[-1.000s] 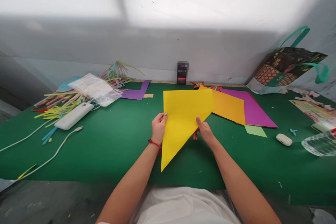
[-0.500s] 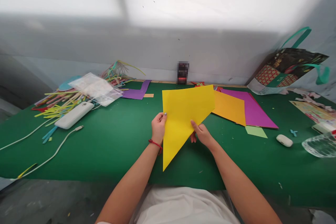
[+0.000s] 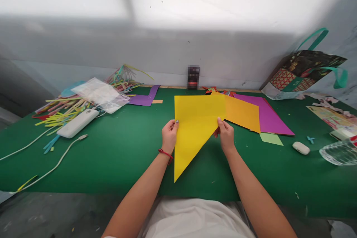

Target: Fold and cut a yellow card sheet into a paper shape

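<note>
A yellow paper sheet (image 3: 195,126), folded into a triangle, is held up over the green table (image 3: 117,156). My left hand (image 3: 169,136) pinches its left edge, with a red string on the wrist. My right hand (image 3: 226,134) pinches the slanted right edge near the upper right corner. The triangle's point hangs down toward me. Behind it lie an orange sheet (image 3: 243,113) and a purple sheet (image 3: 267,117) flat on the table.
A pile of coloured paper strips (image 3: 69,108) with a plastic bag, a white power bank (image 3: 78,122) and cables sit at the left. A white earbud case (image 3: 301,148), a light green scrap (image 3: 271,138), a clear bottle (image 3: 338,151) and a patterned gift bag (image 3: 304,68) are at the right.
My right hand has slid up along the slanted edge of the yellow sheet toward its upper right corner. My left hand has kept its grip in place.
</note>
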`<action>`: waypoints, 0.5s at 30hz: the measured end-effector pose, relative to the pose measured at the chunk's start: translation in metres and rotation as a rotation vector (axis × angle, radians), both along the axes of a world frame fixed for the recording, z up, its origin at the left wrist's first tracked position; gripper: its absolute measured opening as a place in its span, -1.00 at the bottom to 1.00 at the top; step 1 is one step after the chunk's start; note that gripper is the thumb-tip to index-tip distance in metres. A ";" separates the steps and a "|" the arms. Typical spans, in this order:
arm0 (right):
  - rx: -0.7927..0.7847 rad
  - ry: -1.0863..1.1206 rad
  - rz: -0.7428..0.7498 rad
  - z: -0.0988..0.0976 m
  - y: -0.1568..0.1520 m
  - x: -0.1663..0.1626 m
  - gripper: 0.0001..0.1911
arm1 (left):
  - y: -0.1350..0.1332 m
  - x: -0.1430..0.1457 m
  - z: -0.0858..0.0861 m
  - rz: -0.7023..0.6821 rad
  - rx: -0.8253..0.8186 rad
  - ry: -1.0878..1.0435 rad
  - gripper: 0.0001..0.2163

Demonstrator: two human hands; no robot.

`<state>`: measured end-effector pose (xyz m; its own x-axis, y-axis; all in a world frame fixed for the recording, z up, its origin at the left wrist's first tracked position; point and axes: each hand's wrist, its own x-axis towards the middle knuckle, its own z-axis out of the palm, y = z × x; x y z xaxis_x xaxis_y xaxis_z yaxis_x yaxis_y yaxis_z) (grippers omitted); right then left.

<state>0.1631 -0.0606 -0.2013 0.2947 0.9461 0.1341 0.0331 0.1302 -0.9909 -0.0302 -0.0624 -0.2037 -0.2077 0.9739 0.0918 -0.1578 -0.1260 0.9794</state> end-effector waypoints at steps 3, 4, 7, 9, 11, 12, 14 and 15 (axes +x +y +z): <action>-0.006 0.024 -0.083 -0.001 0.001 0.003 -0.55 | 0.000 0.000 -0.001 -0.012 0.007 0.032 -0.76; -0.005 0.043 -0.112 -0.002 0.002 0.004 -0.55 | -0.001 0.000 -0.001 -0.021 0.007 0.041 -0.76; 0.000 0.085 -0.197 -0.004 0.003 0.007 -0.56 | -0.001 0.000 -0.001 -0.042 0.007 0.061 -0.76; 0.001 0.091 -0.222 -0.004 0.004 0.008 -0.55 | -0.001 -0.001 -0.001 -0.048 0.008 0.068 -0.75; 0.002 0.096 -0.220 -0.004 0.004 0.009 -0.55 | -0.001 -0.001 -0.001 -0.049 0.003 0.069 -0.75; 0.002 0.104 -0.216 -0.004 0.004 0.009 -0.55 | -0.001 -0.001 -0.001 -0.050 0.000 0.069 -0.75; 0.000 0.125 -0.206 -0.004 0.005 0.009 -0.56 | -0.001 -0.001 0.000 -0.053 -0.004 0.068 -0.75; -0.002 0.136 -0.201 -0.005 0.005 0.010 -0.56 | -0.002 0.000 0.000 -0.057 -0.003 0.066 -0.76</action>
<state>0.1728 -0.0555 -0.2063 0.4921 0.8670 0.0781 -0.0757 0.1320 -0.9884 -0.0307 -0.0639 -0.2033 -0.1451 0.9844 0.0999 -0.1001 -0.1151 0.9883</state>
